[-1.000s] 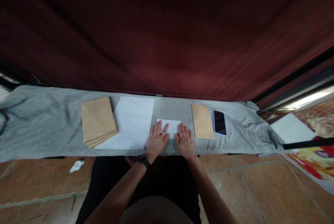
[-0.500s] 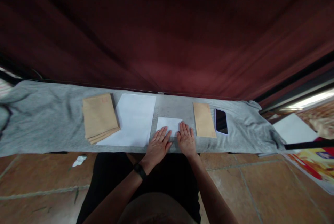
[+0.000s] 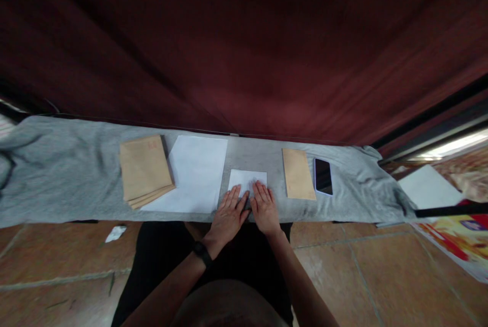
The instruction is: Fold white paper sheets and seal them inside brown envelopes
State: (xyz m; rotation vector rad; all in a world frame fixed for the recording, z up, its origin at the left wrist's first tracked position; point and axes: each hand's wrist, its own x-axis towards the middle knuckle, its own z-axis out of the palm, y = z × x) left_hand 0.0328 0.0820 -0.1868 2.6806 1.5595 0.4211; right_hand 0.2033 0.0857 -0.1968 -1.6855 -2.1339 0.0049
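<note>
A small folded white paper [image 3: 246, 178] lies on the grey cloth [image 3: 68, 174] in front of me. My left hand [image 3: 227, 213] lies flat with fingers stretched, its fingertips on the paper's near left edge. My right hand [image 3: 264, 207] also lies flat and open, pressing on the paper's near right part. The two hands almost touch. A black band sits on my left wrist.
Left of the paper lie a large white sheet [image 3: 192, 174] and a stack of brown envelopes [image 3: 144, 172]. To the right are a single brown envelope [image 3: 298, 173] and a dark phone [image 3: 323, 176]. A dark red curtain hangs behind. White sheets [image 3: 429, 187] lie far right.
My right hand has slid left toward the middle of the folded paper, closing the gap to my left hand. The left hand has drawn back slightly toward me.
</note>
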